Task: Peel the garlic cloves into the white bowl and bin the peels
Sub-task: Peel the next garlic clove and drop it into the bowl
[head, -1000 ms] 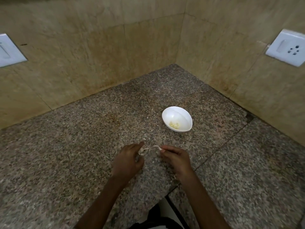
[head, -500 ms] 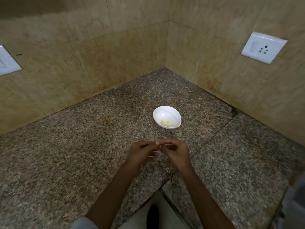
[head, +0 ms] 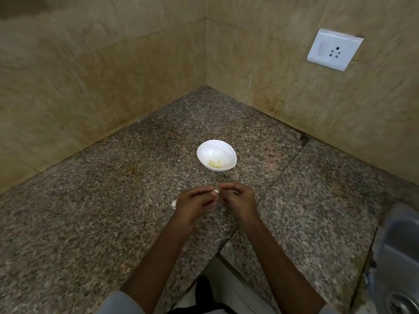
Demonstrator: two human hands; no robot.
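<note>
Two pinches on clove [head: 215,191]: L hand [head: 192,207], R hand [head: 240,202] fingers [head: 231,186], nr counter edge [head: 225,243]

Nothing readable is showing here: no words, labels, brand names, numbers or signs are appearing on any surface.
</note>
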